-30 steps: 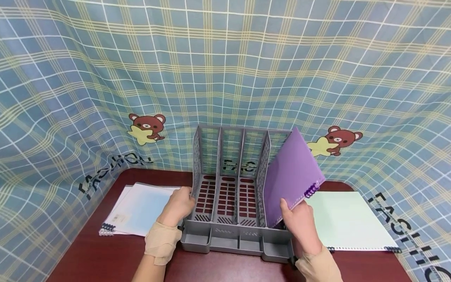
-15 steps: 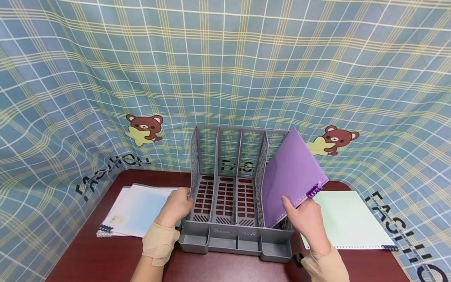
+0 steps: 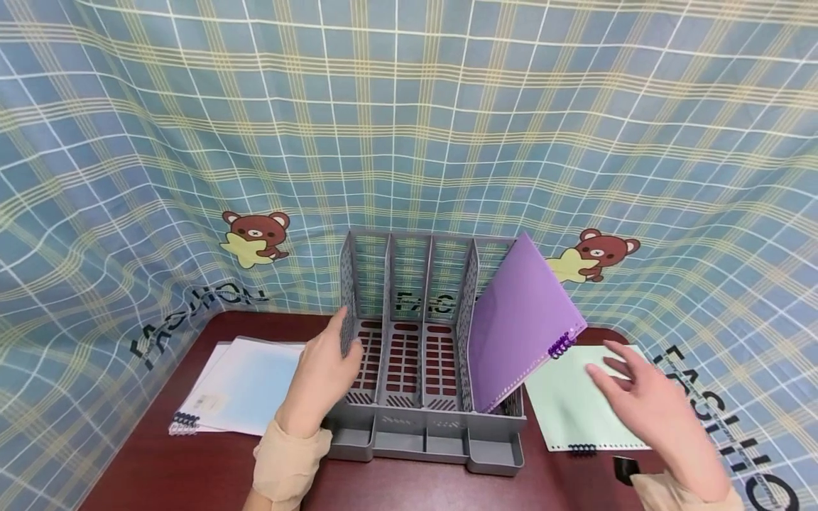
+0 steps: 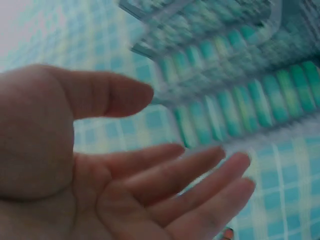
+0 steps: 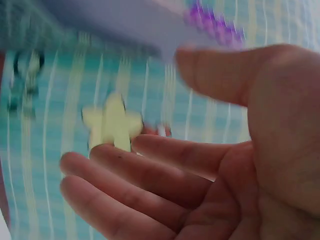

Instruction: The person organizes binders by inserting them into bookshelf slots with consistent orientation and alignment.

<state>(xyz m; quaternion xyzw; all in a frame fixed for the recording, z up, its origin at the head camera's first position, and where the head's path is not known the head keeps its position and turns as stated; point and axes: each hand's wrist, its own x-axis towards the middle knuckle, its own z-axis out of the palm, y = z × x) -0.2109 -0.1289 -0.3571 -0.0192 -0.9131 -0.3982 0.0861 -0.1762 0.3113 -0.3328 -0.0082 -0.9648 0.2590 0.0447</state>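
Observation:
A purple spiral notebook (image 3: 520,319) leans tilted in the rightmost slot of a grey file organizer (image 3: 441,420), its purple coil toward the front right. My right hand (image 3: 658,411) is apart from it, over the pale green notebook (image 3: 562,408), fingers spread and holding nothing. At the organizer's left wall, my left hand (image 3: 322,376) has its thumb and fingers apart; in the left wrist view the palm (image 4: 120,205) holds nothing, with the blurred organizer (image 4: 225,115) beyond. The right wrist view shows the purple coil (image 5: 215,27) above the right thumb.
White and light blue spiral notebooks (image 3: 249,383) lie overlapping on the dark red table (image 3: 409,490) at left. Small front trays (image 3: 495,451) line the organizer. A checked curtain (image 3: 409,142) with bear prints hangs behind and at both sides.
My right hand has let go of the purple notebook and moved right, over the green one. The notebook stays leaning in the slot. My left hand has loosened from the organizer's side wall.

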